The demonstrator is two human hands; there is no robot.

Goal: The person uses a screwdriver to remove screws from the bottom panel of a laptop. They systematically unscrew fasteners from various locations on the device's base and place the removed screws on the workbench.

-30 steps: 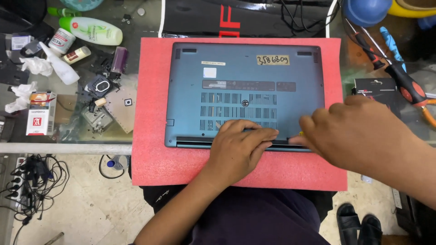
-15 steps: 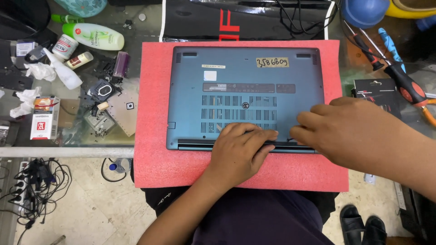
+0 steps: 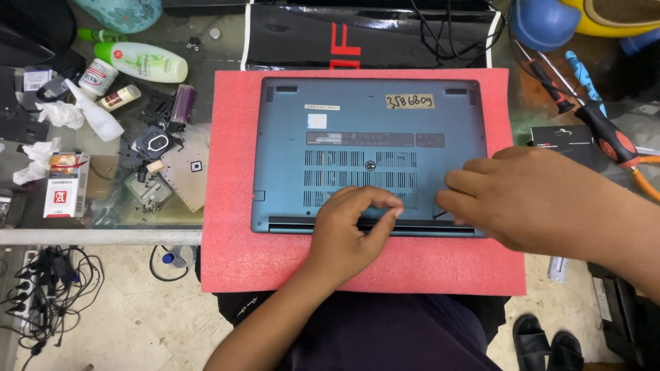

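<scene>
A dark teal laptop (image 3: 364, 148) lies upside down on a red foam mat (image 3: 234, 172), its vented bottom cover facing up. My left hand (image 3: 350, 230) rests on the laptop's near edge at the middle, fingers curled with the tips pressing on the cover by the vents. My right hand (image 3: 529, 199) lies flat on the near right corner of the cover, fingers pointing left. Neither hand holds a tool. A yellowish label (image 3: 410, 102) is stuck near the far edge of the cover.
Screwdrivers with red and black handles (image 3: 598, 127) and orange-handled pliers (image 3: 646, 182) lie to the right. On the left of the glass table sit a green-capped bottle (image 3: 141, 62), a small red-and-white box (image 3: 65, 184), tissues and small parts. Cables lie on the floor (image 3: 48, 288).
My left hand's fingers have curled up and drawn together on the near edge. My right hand has flattened and slid slightly right along the cover. The laptop has not moved.
</scene>
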